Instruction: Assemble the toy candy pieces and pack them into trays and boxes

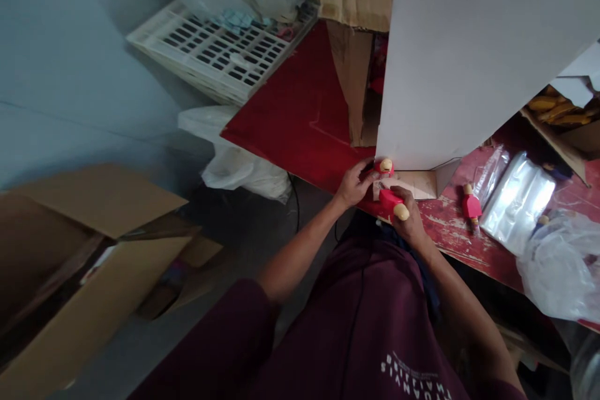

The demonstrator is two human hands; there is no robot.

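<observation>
Your left hand (355,184) is curled shut around a small red wooden toy figure (385,169), its round beige head showing just past your fingers. Your right hand (407,219) is clamped on a second red wooden piece (390,199), with a pale rounded wooden knob (402,212) sticking out past your fist. The two hands sit close together at the edge of the red-painted counter (290,119), just above a tan cardboard sheet (412,184). In this dim view, you can't quite tell whether the two red pieces touch.

To your right on the counter lies a similar red figure (471,206), just beside a stack of clear plastic bags (518,200), with a crumpled plastic bag (560,269) nearer the edge. A white board (469,56) stands beyond your hands, and a white plastic crate (215,50) sits past the counter's far corner. Down to your left, an open cardboard box (79,262) stands on the floor.
</observation>
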